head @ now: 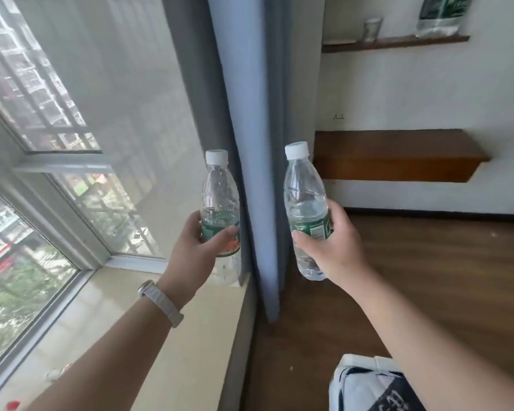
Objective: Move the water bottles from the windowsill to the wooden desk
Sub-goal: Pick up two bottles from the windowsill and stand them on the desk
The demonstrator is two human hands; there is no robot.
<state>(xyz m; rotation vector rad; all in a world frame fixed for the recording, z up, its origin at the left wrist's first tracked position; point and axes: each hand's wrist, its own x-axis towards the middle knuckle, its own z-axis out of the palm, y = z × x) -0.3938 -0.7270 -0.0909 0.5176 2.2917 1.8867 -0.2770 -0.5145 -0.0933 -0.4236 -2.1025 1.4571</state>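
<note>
My left hand [198,249] grips a clear water bottle [218,191] with a white cap and a green and orange label, held upright above the far end of the cream windowsill [190,336]. My right hand [328,243] holds a second clear water bottle [303,188] with a white cap and green label, upright over the wooden floor to the right of the curtain. The wooden desk [398,157] is a brown slab fixed to the white wall at the upper right, beyond both bottles.
A grey-blue curtain [250,114] hangs between the two bottles. A sheer curtain covers the window [42,173] on the left. A wall shelf [395,43] with a glass and a bag is above the desk. The dark wooden floor [428,277] spreads to the right.
</note>
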